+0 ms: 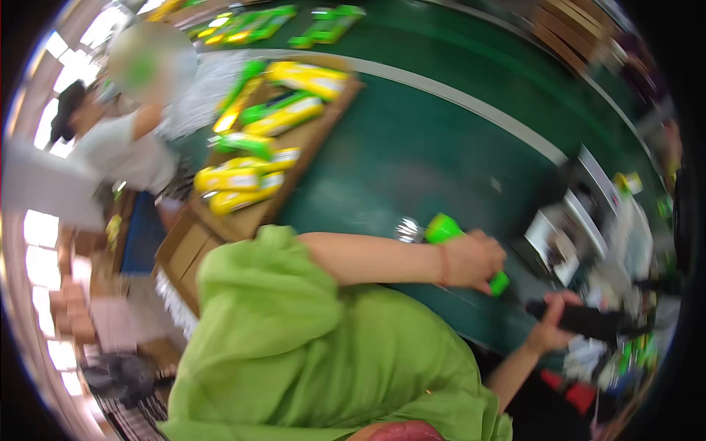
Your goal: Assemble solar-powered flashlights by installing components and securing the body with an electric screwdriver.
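Green plastic tube (444,229) | left hand (478,261) gripping | right hand (550,323): black bar (585,320)

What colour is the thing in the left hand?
Bright green; the left hand grips it, clearest in the head view.

A dark green surface (412,154) runs across the middle of the frame, with a pale stripe (471,99) curving along it. At upper left a flat cardboard sheet (294,158) lies on it, bearing yellow-and-green packages (283,114). More such packages (250,26), blurred, seem to lie at the top edge.
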Motion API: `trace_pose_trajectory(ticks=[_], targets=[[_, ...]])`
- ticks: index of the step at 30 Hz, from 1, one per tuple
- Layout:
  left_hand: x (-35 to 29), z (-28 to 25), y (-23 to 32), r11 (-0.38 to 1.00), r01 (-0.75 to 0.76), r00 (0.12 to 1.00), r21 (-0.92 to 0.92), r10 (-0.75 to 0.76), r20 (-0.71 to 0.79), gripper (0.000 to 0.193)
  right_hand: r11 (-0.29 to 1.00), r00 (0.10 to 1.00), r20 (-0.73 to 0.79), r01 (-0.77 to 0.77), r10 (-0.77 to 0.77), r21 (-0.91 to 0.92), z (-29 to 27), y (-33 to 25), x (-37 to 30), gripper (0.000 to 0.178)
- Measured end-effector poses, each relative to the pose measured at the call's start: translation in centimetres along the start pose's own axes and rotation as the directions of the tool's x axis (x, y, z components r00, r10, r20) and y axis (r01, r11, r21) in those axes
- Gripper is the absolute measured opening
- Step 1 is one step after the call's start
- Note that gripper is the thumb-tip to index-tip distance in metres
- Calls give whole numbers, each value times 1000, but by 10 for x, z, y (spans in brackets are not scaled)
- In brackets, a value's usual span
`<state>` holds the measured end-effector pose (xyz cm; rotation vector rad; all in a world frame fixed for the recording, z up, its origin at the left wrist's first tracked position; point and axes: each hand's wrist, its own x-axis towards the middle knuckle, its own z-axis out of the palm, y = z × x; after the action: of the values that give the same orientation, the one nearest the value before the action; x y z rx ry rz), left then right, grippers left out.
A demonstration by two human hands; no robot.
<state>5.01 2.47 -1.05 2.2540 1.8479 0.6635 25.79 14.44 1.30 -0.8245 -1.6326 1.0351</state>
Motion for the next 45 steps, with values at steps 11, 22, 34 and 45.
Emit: trace_pose_trajectory(ticks=[11,22,34,45], targets=[[6,-13,-10,989,-69,996,129,62,61,45,915,945,-65,326,-319,238,30,-56,38,75],[26,1,0,996,-62,998,61,63,-13,44,859,889,-92,458,-449,227,61,-65,80,70],[30,0,-3,997,-43,999,72,40,37,44,957,973,203,44,-106,287,65,-52,106,52],[29,0,-2,998,-31,999,63,29,31,46,938,984,51,147,-171,314,62,-42,53,66]])
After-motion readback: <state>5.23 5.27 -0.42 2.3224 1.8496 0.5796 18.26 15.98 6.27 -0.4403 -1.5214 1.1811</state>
